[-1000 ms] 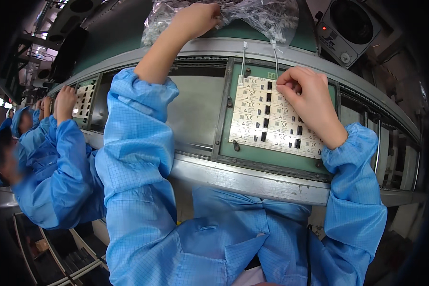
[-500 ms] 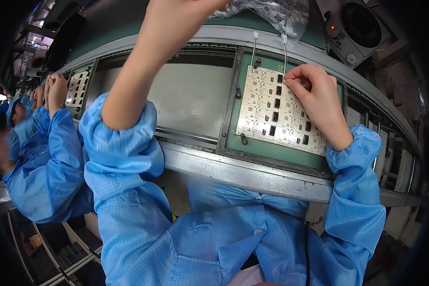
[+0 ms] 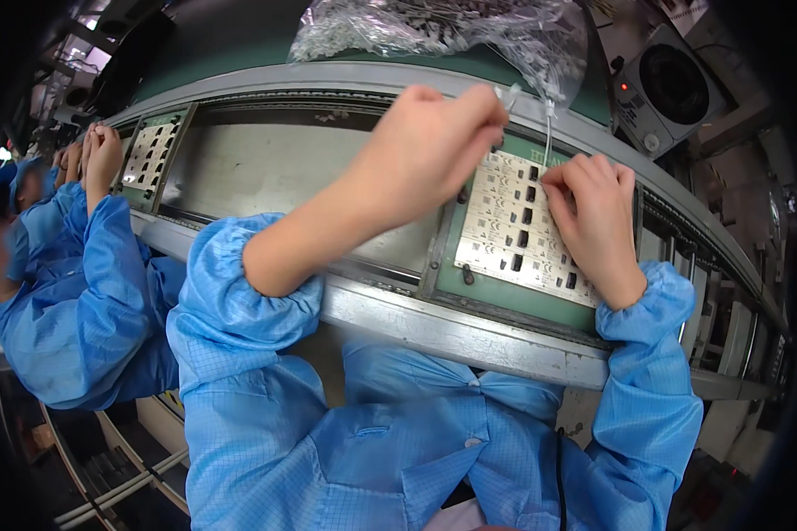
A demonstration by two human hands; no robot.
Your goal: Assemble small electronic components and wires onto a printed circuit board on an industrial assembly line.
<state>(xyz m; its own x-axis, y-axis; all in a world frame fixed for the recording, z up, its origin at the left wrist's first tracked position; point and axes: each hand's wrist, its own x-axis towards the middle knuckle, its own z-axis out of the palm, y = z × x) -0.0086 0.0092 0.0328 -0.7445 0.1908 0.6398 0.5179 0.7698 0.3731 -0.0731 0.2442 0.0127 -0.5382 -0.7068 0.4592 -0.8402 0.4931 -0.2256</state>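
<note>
A cream panel of small circuit boards [image 3: 496,226] with rows of black parts lies in a green carrier [image 3: 505,288]. My right hand [image 3: 593,212] rests over the panel's upper right, thumb and finger pinched at the lower end of a white wire lead [image 3: 549,133]. That lead stands up past the panel's far edge. My left hand [image 3: 443,142] hovers at the panel's far left corner with its fingers closed; what they hold, if anything, is hidden. Right beside its fingertips shows a small white connector [image 3: 511,93].
Beyond the metal rail lies a clear plastic bag [image 3: 443,31] full of white leads. A round-faced device with a red light [image 3: 669,88] stands at the far right. To the left, a co-worker's hand [image 3: 104,159] is by another panel [image 3: 148,159] on the line.
My left hand has come down from beside the bag to the panel's far left corner. My right hand stays at the same lead. The view has shifted slightly.
</note>
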